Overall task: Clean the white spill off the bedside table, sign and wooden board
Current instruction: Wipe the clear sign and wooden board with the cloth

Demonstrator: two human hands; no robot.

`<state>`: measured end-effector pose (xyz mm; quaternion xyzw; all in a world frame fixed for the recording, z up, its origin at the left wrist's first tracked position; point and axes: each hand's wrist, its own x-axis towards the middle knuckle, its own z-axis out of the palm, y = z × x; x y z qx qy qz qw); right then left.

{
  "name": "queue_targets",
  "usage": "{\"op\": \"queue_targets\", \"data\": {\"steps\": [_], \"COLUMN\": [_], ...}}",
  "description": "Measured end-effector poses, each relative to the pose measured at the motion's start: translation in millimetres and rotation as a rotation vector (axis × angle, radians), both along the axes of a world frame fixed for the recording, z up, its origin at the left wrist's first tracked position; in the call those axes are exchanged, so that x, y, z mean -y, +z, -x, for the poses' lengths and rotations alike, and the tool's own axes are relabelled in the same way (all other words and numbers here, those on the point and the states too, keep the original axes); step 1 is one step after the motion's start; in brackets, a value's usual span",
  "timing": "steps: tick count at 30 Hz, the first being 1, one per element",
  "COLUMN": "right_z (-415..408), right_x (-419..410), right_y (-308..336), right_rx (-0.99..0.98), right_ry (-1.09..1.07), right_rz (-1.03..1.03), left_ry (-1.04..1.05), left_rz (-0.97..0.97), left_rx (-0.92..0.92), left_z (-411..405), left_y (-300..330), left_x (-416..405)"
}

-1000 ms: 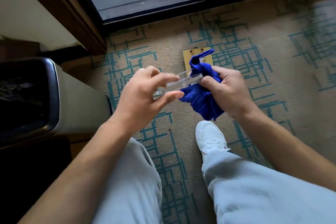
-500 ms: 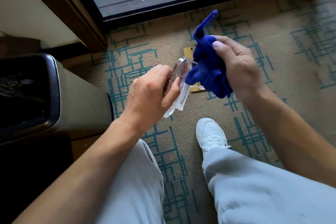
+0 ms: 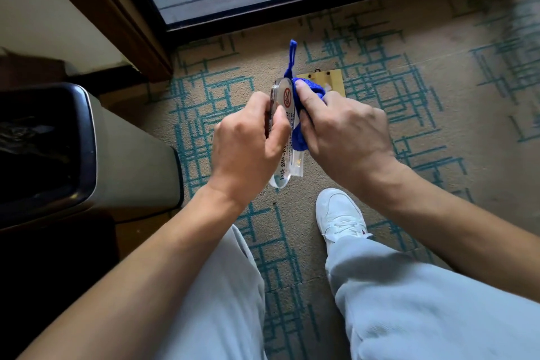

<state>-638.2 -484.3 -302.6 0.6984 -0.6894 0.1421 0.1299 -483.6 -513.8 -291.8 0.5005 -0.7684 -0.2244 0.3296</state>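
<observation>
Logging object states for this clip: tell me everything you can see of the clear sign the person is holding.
The sign is a clear, thick plastic-looking block with rounded ends, bearing a red no-smoking symbol near its far end and lines of dark print along its length. It is held above the carpet, long axis running away from the person, face turned toward the right. The left hand grips it around its middle; the right hand presses a blue cloth against its printed face. No white spill can be made out on it.
</observation>
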Motion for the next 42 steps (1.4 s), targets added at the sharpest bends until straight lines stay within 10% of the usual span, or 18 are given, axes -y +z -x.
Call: {"op": "queue_targets", "data": {"steps": [13, 22, 27, 36, 42], "right_z": [-7.7, 33.1, 64.5, 69.6, 75.6], "right_x": [-38.5, 7.1, 33.2, 40.4, 38.3], "right_y": [6.8, 36.7, 49.5, 48.7, 57.9], "right_rx": [0.027, 0.864, 1.269, 1.071, 0.857], "right_ry": [0.383, 0.017, 0.112, 0.368, 0.303], "right_rz": [-0.329, -0.034, -0.263, -0.803, -0.791], "left_ry": [0.146, -0.040, -0.263, -0.222, -0.244], "left_rz": [-0.124, -0.103, -0.219, -0.362, -0.335], "left_rx": [-0.075, -0.066, -0.088, -0.212, -0.132], "left_z": [-17.1, -24.3, -38.1, -31.7, -21.4], "left_y": [-9.5, -1.0, -1.4, 1.1, 6.7], "left_x": [22.8, 13.4, 13.8, 12.5, 9.2]}}
